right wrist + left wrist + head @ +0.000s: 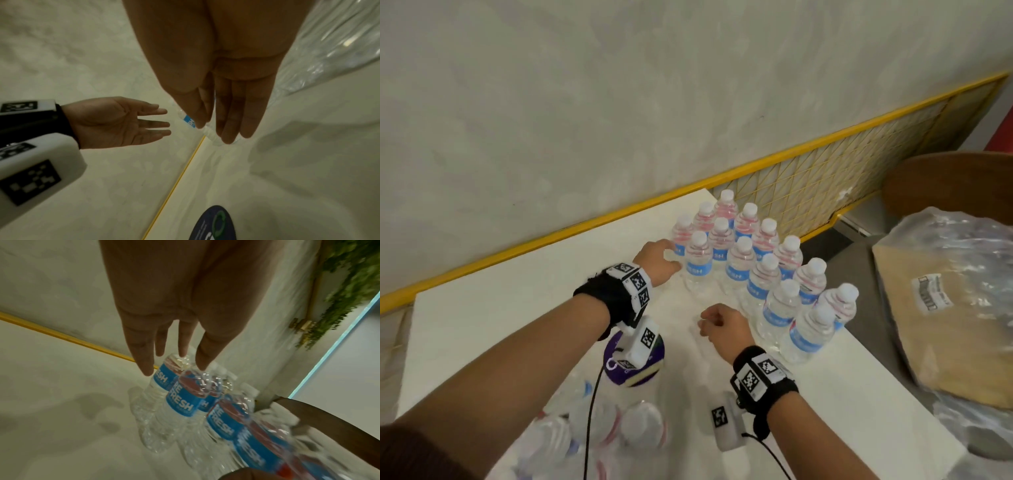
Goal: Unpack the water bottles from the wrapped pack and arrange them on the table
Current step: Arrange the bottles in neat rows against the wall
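Nearest to me, at the bottom edge of the head view, the wrapped pack (592, 431) lies on the white worktop (482, 329) with several water bottles in its clear film; it sits close, I judge, so either hand can draw from it, but blur, my left forearm and the frame edge keep me from counting what remains. Just beyond it a round purple disc (635, 359) lies half under my left wrist camera, its print unreadable. My right hand (722, 325) hovers over bare worktop with its fingers (234, 123) loosely extended and holding nothing, probably free for the next bottle. Farther out, my left hand (657, 257) reaches to the near-left corner of the standing water bottles (753, 267), fingers (144, 358) straight and spread, empty, tips just beside the nearest label; whether they touch it I cannot tell. The bottles stand upright in tight diagonal rows toward the worktop's far right corner, packed close, I think, to leave room. To the right, a crumpled plastic bag (962, 301) over something tan is cut off by the frame.
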Tool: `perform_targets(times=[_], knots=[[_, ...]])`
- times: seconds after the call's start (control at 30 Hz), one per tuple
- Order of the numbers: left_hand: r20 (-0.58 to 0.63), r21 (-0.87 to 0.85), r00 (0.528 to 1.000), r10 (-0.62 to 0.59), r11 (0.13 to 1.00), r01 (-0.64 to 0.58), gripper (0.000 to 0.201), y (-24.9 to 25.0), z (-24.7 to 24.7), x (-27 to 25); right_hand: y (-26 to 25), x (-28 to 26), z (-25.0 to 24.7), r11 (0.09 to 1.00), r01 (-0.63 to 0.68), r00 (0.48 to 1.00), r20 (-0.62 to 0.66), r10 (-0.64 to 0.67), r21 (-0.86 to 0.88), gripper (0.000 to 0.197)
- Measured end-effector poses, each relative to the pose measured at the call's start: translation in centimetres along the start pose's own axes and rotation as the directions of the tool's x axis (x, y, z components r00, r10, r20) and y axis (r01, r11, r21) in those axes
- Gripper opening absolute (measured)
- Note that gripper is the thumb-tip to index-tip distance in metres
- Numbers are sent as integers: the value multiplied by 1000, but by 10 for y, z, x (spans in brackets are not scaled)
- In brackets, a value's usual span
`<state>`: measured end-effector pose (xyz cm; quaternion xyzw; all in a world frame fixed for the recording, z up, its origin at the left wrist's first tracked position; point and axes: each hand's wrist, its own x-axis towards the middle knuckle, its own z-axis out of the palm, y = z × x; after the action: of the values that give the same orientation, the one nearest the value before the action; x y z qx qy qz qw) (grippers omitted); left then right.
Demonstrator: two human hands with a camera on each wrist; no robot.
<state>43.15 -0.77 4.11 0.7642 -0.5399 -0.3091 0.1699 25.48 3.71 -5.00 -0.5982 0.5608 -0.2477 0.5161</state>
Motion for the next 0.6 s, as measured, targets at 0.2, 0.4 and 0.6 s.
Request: perform_targets(times=[0.2, 0.4, 0.6], knots=[[384, 316, 922, 40, 933, -172, 45, 13, -9, -79, -11, -72, -6, 996, 80, 994, 82, -76, -49, 14], [477, 491, 879, 20, 823, -285, 47, 7, -3, -143, -28, -144, 12, 983, 116, 957, 280, -71, -146, 14], [520, 539, 852, 59, 751, -381, 54, -6, -5, -189, -41, -201, 47, 900, 240, 819, 573, 13, -363, 25]])
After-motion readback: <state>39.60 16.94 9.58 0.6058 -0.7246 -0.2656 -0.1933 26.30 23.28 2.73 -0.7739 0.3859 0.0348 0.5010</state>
